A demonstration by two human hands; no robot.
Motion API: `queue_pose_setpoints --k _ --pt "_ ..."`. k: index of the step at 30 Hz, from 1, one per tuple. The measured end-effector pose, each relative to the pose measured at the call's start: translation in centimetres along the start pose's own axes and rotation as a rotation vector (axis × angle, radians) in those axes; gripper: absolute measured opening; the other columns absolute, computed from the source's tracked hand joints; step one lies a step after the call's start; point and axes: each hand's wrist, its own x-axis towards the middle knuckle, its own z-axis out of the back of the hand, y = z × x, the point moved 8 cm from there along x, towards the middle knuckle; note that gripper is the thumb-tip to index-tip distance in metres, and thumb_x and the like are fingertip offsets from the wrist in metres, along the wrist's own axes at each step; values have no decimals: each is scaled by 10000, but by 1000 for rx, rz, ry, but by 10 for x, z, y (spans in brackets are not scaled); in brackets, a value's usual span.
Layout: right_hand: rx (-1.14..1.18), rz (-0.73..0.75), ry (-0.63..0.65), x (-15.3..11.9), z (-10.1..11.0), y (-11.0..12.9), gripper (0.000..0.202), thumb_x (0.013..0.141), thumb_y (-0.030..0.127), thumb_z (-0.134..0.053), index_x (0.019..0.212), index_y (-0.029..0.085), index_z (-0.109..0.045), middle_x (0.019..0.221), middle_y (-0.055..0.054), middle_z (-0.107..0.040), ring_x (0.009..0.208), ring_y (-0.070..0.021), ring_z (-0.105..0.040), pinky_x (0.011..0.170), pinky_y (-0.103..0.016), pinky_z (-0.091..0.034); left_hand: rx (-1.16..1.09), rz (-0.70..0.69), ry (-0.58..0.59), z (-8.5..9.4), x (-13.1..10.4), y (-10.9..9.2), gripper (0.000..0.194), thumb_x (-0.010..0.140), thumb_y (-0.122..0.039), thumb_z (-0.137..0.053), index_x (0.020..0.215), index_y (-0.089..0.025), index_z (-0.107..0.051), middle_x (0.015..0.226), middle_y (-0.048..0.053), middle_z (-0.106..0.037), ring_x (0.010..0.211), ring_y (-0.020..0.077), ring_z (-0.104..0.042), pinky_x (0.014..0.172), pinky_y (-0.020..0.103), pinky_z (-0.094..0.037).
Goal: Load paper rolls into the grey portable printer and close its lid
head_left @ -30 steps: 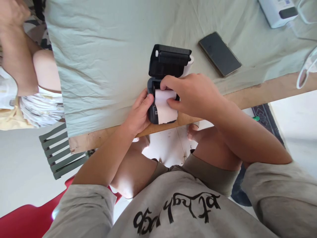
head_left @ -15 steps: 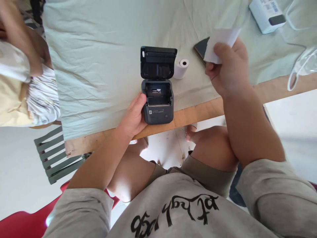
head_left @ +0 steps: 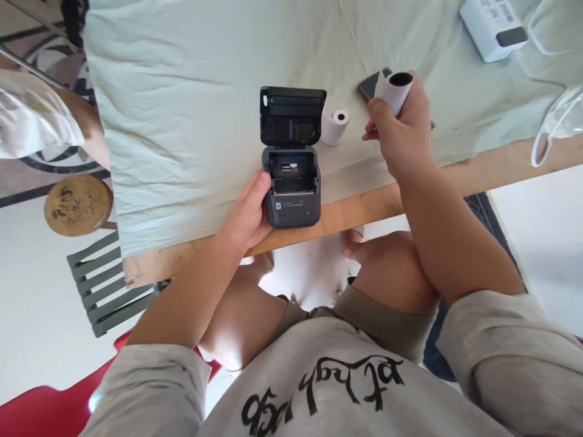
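Note:
A small dark grey printer stands at the near edge of the table with its lid swung up and its paper bay empty. My left hand grips the printer's left side. My right hand is raised to the right of the printer and holds a white paper roll with a dark core, its end turned up. A second white paper roll lies on the cloth just right of the lid.
A pale green cloth covers the wooden table. A dark phone lies partly behind my right hand. A white device and a white cable are at the far right. Another person's arm and a round wooden stool are at left.
My right hand lifted the paper roll out of the printer and carried it up and right, then turned it end-up. The person at left drew back, which exposed the stool.

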Motion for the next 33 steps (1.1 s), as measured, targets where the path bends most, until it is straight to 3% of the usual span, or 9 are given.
queue_pose_setpoints --k 5,11,15,17,20,23,26,30,33 --pt "-258 93 -56 8 4 -15 181 790 216 -647 889 285 -512 845 23 -509 777 -145 -428 780 -311 -363 -12 6 2 -1 0 1 327 903 -476 -515 1039 -195 -612 1085 55 -707 1149 255 -625 960 393 -544" --pt "-245 5 38 12 -2 -40 360 738 128 -648 1002 328 -506 849 43 -518 718 -141 -356 854 -323 -263 5 3 -13 -2 0 -1 326 876 -485 -555 1029 -202 -607 1086 59 -708 1167 266 -615 969 403 -537" --pt "-478 123 74 3 -4 -8 536 733 205 -644 1194 380 -434 1108 7 -554 1014 -224 -461 970 -410 -294 4 4 -18 -1 1 -1 302 881 -456 -557 1029 -200 -614 1065 53 -713 1161 266 -617 951 398 -544" --pt "-559 240 54 -4 -9 18 508 743 250 -637 1212 324 -456 1267 -37 -495 1220 -282 -386 1059 -482 -246 5 3 -16 0 1 0 299 886 -453 -547 1028 -201 -621 1059 52 -715 1147 263 -625 940 393 -550" --pt "-589 309 124 -10 -29 34 381 842 340 -568 1217 336 -503 1309 -46 -490 1354 -292 -236 1137 -539 -95 2 14 -3 -1 1 1 331 886 -479 -537 1057 -207 -617 1086 54 -707 1122 260 -638 935 392 -550" --pt "-612 291 239 -10 -53 23 333 879 305 -521 1207 358 -539 1156 -39 -570 1353 -272 -224 1152 -559 50 -1 24 14 -2 1 2 392 891 -518 -508 1103 -204 -606 1115 64 -697 1111 260 -644 927 398 -553" --pt "-629 278 216 -6 -62 10 387 847 220 -510 1182 406 -562 980 -32 -592 1302 -273 -319 1151 -574 101 0 24 11 -3 0 1 386 898 -511 -497 1105 -204 -606 1110 63 -700 1118 257 -639 922 391 -557" --pt "-682 326 160 -8 -55 18 383 858 226 -488 1195 391 -566 987 -34 -599 1257 -278 -398 1156 -588 61 18 6 -15 -2 0 0 360 889 -507 -517 1048 -200 -620 1058 59 -714 1135 263 -632 943 394 -546" --pt "-683 338 98 -17 -35 46 536 822 285 -597 1334 321 -442 1147 -42 -574 1253 -273 -432 1171 -552 -10 3 -8 -11 -3 0 -1 323 882 -481 -546 1039 -208 -623 1051 45 -715 1116 260 -640 929 396 -553"
